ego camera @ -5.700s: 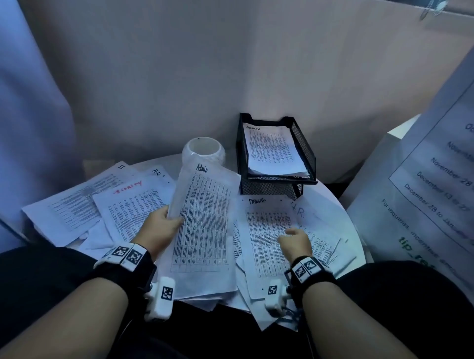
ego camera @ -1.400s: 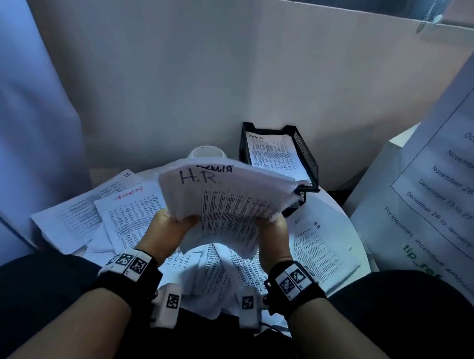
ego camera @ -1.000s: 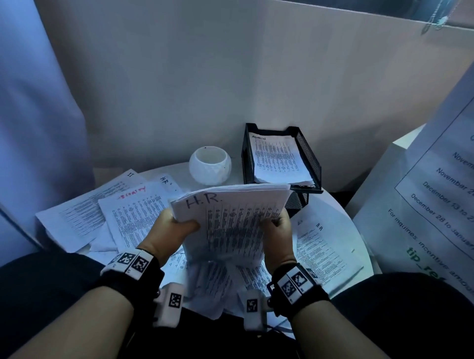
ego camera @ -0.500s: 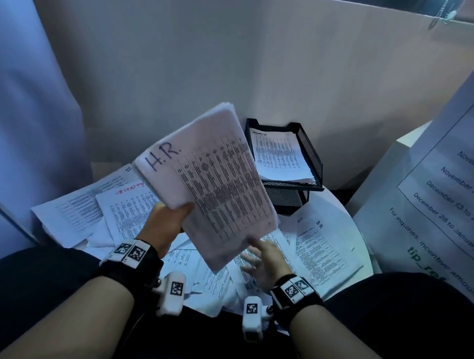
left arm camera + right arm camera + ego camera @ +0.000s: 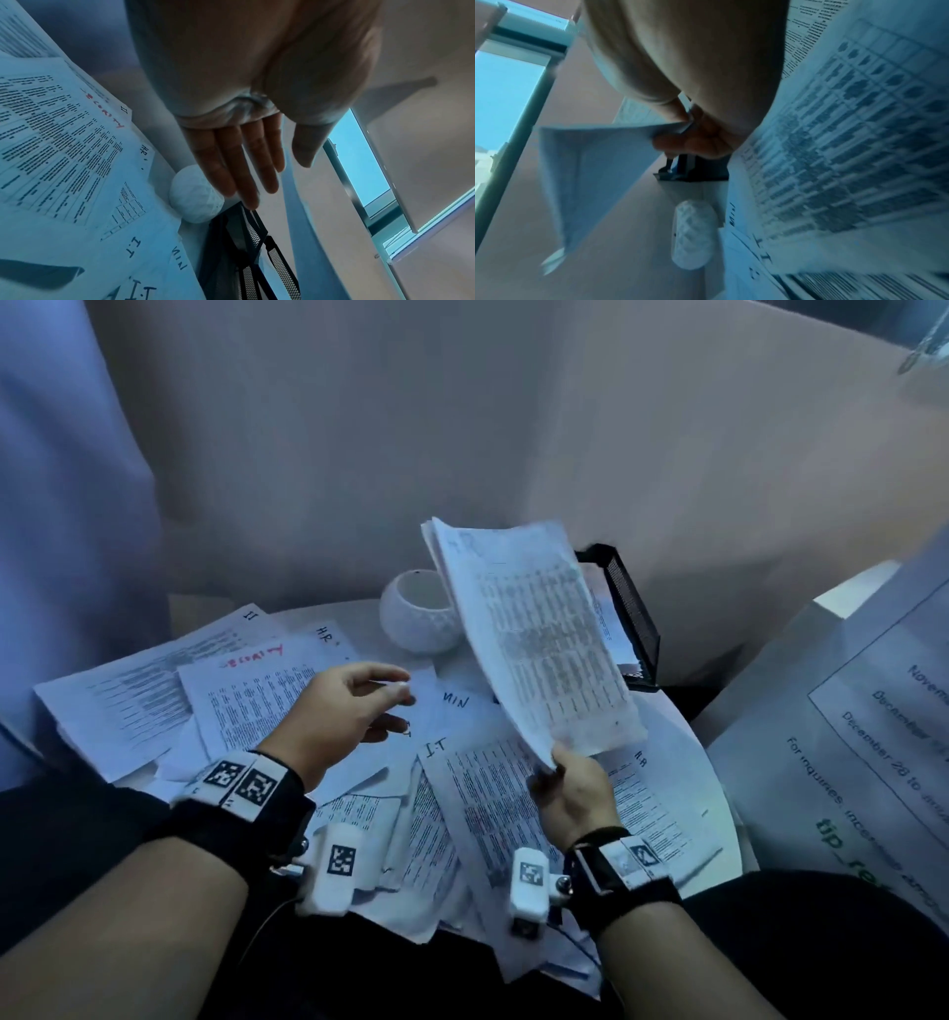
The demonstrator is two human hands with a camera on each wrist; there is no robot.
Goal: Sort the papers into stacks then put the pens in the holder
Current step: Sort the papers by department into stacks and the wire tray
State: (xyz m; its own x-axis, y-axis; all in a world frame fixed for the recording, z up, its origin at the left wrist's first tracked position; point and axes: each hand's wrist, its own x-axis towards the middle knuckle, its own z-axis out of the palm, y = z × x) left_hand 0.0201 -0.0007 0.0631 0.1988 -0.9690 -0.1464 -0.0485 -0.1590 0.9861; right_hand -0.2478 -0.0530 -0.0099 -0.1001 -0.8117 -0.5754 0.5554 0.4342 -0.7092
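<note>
My right hand (image 5: 553, 766) pinches the lower corner of a stack of printed papers (image 5: 534, 639) and holds it up, tilted, in front of the black mesh tray (image 5: 632, 613). The right wrist view shows fingers (image 5: 680, 140) and thumb clamped on the stack's corner (image 5: 590, 172). My left hand (image 5: 401, 706) hovers with relaxed fingers over the loose sheets (image 5: 257, 706) and holds nothing; its fingers (image 5: 244, 172) are straight in the left wrist view. The white round holder (image 5: 418, 618) stands behind the sheets, beside the tray. No pens are in view.
Loose sheets marked I.T (image 5: 436, 749), HR and Security cover the small round table (image 5: 714, 788). The mesh tray (image 5: 252, 243) holds papers. A wall panel rises close behind. A large printed sheet (image 5: 873, 737) hangs at the right. A pale curtain (image 5: 61, 505) hangs at the left.
The paper stack has passed from my left hand to my right, which now pinches its lower corner. My left hand has let go and dropped over the loose sheets.
</note>
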